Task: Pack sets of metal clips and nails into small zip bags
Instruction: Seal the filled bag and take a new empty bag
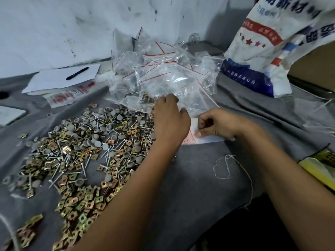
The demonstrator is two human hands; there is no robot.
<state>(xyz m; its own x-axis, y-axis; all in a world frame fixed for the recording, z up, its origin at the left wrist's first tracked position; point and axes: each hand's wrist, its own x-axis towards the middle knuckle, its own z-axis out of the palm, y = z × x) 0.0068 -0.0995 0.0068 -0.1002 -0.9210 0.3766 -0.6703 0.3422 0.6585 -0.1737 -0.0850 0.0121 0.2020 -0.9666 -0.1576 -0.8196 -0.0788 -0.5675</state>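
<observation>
A stack of empty zip bags [192, 137] lies on the grey cloth [199, 178], pinched at its edge by the right hand [215, 124]. Two bags could be lifted together. The left hand [170, 120] rests relaxed beside the clips and nails [81, 151], which could be scattered.

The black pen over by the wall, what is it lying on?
The black pen lies on a white sheet of paper, which overlaps a red-printed plastic bag on the grey cloth. What lies beneath the sheet is hidden.
</observation>
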